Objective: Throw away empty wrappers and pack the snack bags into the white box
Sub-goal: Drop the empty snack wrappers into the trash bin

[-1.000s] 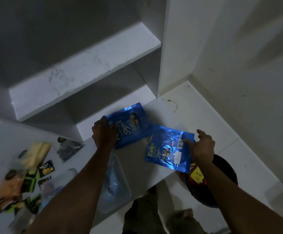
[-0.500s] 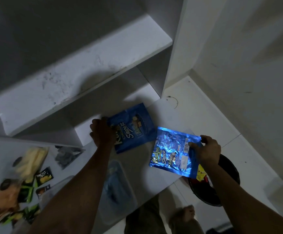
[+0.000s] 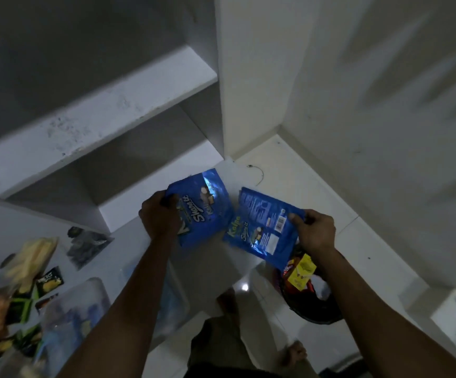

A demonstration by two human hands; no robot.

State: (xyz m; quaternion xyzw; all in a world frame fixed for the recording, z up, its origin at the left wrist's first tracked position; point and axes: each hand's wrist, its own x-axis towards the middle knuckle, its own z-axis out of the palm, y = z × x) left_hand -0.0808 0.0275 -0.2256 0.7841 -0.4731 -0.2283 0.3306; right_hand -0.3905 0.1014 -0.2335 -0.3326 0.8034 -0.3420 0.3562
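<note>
My left hand (image 3: 158, 216) grips a blue snack bag (image 3: 205, 204) by its left edge, over the white table's far end. My right hand (image 3: 314, 230) pinches a second blue snack bag (image 3: 259, 227) at its right edge and holds it lifted past the table's right edge, above a dark bin (image 3: 314, 304) on the floor. Wrappers, among them a yellow one (image 3: 301, 272), lie in the bin. A clear-white box (image 3: 82, 309) sits on the table under my left forearm, and its contents are blurred.
Several snack packets and wrappers (image 3: 28, 271) lie scattered on the table at the left. White shelves (image 3: 98, 124) rise behind the table. A white wall stands to the right, and my feet (image 3: 293, 353) are on the tiled floor.
My right hand has closed on the second blue bag and lifted it off the table toward the bin. My left hand has gripped and tilted the first bag.
</note>
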